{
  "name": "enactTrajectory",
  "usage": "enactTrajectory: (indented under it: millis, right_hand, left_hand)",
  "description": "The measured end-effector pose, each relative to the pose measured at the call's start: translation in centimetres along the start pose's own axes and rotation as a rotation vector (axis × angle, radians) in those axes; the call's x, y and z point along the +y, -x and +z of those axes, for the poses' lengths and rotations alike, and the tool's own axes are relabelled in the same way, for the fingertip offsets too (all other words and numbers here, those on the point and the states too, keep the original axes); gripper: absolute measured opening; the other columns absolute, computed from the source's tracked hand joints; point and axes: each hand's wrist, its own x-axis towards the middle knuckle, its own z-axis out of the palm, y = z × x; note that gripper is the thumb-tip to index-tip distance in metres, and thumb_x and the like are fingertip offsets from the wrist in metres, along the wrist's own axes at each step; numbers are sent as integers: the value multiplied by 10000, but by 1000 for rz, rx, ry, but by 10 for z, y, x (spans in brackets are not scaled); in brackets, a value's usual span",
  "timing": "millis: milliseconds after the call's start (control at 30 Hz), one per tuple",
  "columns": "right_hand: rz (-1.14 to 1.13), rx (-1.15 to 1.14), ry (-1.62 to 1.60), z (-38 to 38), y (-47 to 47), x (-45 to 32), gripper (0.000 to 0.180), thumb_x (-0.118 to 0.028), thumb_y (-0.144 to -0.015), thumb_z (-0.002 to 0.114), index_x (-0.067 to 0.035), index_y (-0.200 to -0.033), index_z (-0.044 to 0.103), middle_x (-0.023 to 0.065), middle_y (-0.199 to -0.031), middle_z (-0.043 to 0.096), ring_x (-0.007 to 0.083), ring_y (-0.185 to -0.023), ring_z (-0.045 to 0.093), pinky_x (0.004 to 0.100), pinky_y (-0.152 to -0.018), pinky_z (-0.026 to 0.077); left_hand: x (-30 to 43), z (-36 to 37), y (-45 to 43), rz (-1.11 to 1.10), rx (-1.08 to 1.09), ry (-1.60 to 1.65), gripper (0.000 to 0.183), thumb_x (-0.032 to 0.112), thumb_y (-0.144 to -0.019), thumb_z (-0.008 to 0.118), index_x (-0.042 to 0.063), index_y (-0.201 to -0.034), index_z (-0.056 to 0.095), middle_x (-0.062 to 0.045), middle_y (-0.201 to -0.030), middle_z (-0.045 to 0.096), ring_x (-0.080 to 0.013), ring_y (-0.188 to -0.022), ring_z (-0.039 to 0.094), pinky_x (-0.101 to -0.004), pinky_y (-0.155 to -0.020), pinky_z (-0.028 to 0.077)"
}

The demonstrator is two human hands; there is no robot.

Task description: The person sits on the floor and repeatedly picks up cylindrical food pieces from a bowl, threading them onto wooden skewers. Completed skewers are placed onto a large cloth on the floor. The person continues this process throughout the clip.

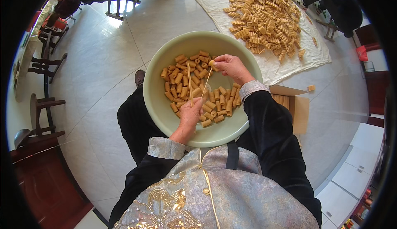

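Note:
A pale green plastic basin point(201, 139) rests at my lap. Several short tan tube-shaped food pieces point(178, 78) lie in it, some showing a hole in the end. Inside the rim, my left hand point(190, 114) grips a few upright wooden skewers point(189, 83) and one separate slanted skewer point(207, 84). My right hand point(232, 67) pinches a tan piece point(212, 64) between thumb and fingers, at the upper end of the slanted skewer. Whether the tip has entered the piece is too small to tell.
Ahead to the right, a white cloth point(313, 55) bears a heap of spiral-cut pieces on sticks point(263, 21). An open cardboard box point(299, 114) of sticks stands beside my right arm. One loose piece point(311, 88) lies on the floor. Folding stools point(119, 4) and other people are farther off.

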Motion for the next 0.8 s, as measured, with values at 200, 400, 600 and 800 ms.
enactTrajectory:
  millis: [200, 400, 600, 800]
  right_hand:
    - [-23, 1, -37, 2, 1, -2, 198, -180, -813, 667, -37, -949, 650, -12, -786, 624, 37, -633, 505, 176, -562, 412]
    - [-59, -10, 14, 3, -1, -1, 176, -157, -800, 672, -39, -929, 656, -11, -773, 622, 42, -630, 509, 184, -567, 419]
    - [-2, -58, 35, -1, 0, -4, 223, -173, -765, 701, -29, -924, 637, 2, -781, 620, 65, -672, 538, 215, -586, 432]
    - [123, -206, 89, 10, 10, -2, 288, -204, -745, 714, -10, -932, 614, 22, -788, 615, 94, -711, 554, 229, -602, 438]
  left_hand:
    - [3, 0, 3, -5, 0, -8, 203, 211, -845, 632, 35, -944, 660, 44, -575, 500, -28, -496, 411, -180, -453, 317]
    - [3, 0, 4, -2, -5, -11, 200, 207, -848, 628, 35, -945, 659, 46, -573, 496, -27, -494, 409, -179, -449, 314]
    - [2, 0, 3, -4, -31, -60, 194, 209, -869, 604, 49, -969, 648, 43, -577, 485, -26, -442, 382, -170, -393, 283]
    - [0, 1, 1, 2, -54, -78, 204, 224, -886, 582, 57, -986, 644, 50, -580, 466, -20, -424, 359, -164, -370, 269]
